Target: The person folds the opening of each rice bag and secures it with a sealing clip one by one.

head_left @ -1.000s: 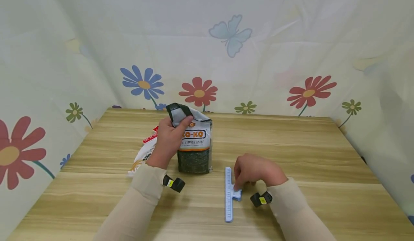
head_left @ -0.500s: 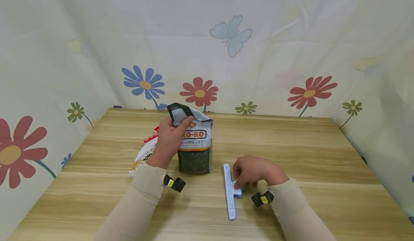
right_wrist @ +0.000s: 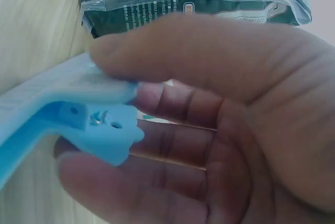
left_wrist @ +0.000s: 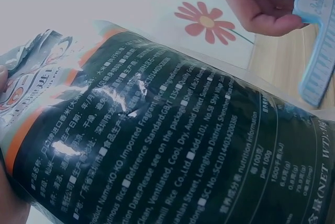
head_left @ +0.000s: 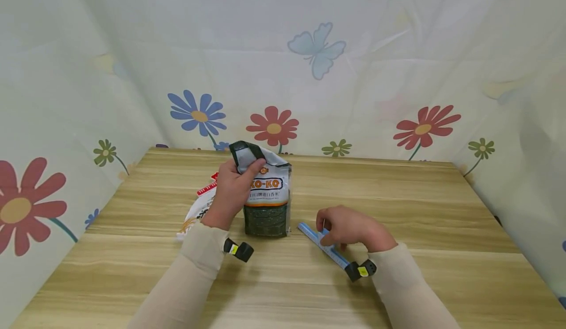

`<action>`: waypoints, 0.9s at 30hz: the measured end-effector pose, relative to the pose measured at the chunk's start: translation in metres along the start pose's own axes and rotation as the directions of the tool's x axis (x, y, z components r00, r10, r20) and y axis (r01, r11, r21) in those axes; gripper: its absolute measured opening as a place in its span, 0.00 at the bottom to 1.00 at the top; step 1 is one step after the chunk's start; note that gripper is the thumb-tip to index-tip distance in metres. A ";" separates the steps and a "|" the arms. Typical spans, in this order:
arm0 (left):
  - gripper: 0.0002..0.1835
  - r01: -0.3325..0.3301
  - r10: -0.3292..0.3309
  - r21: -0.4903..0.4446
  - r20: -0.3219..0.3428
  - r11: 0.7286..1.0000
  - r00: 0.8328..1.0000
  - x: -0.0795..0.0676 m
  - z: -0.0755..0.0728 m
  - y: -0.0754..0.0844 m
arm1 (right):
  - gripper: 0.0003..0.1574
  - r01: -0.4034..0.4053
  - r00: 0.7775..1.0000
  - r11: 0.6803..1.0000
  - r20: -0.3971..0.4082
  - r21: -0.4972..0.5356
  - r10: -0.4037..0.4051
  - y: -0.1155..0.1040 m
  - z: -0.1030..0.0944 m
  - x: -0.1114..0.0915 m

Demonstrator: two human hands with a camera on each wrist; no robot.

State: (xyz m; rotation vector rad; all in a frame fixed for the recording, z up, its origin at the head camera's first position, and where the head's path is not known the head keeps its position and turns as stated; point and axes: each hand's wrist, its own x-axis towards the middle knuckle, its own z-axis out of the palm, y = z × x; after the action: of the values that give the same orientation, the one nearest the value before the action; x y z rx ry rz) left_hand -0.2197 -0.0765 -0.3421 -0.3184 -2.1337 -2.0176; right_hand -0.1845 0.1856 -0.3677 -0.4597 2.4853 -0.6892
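My left hand [head_left: 232, 191] grips the folded-over top of a dark green and silver rice bag [head_left: 267, 220], thumb on the front. The bag stands upright at the table's middle, and its printed green side fills much of the left wrist view. To the right, my right hand [head_left: 351, 228] pinches the handle of a light blue bag clip [head_left: 332, 254] between thumb and fingers. The long ruler-marked bar of this clip points slantwise toward the bag, apart from it. In the right wrist view, the handle's two plates and a metal spring [right_wrist: 98, 118] show between thumb and fingers.
Behind my left forearm lies a white bag [head_left: 201, 206], partly hidden, with a red clip [head_left: 207, 188] at its upper end. The wooden table [head_left: 398, 196] is bordered at back and sides by a flower-printed curtain [head_left: 353, 93].
The blue bag clip has turned from lying nearly straight front to back to a slant, its far end swinging left, as my right hand lifts it. My left hand and the rice bag stay put.
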 end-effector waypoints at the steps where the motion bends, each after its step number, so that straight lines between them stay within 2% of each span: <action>1: 0.19 0.003 -0.003 -0.001 0.001 1.000 1.000 0.000 0.000 0.000 | 0.13 0.000 1.000 1.000 -0.010 -0.006 0.000 0.000 0.000 0.000; 6: 0.19 0.008 -0.008 -0.002 0.004 1.000 1.000 0.001 -0.001 -0.001 | 0.18 -0.003 0.999 0.999 -0.054 -0.052 0.000 0.002 -0.003 0.001; 13: 0.18 0.003 -0.003 -0.007 0.009 1.000 1.000 0.002 -0.002 -0.003 | 0.12 -0.006 0.990 0.990 -0.140 -0.139 -0.013 0.004 -0.006 0.003; 20: 0.18 0.031 -0.031 -0.013 0.022 0.999 0.999 0.002 -0.003 -0.002 | 0.10 -0.004 0.989 0.991 -0.147 -0.132 -0.016 0.004 -0.007 0.002; 27: 0.17 0.019 -0.017 -0.039 0.044 0.999 0.999 0.003 -0.004 -0.002 | 0.11 0.006 0.988 0.991 -0.151 -0.134 -0.026 0.005 -0.007 0.002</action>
State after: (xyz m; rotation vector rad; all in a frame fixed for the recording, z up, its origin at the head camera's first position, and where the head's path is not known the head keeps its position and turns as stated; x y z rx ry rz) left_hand -0.2230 -0.0804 -0.3435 -0.3539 -2.1319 -2.0833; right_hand -0.1908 0.1913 -0.3662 -0.4927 2.6866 -0.5864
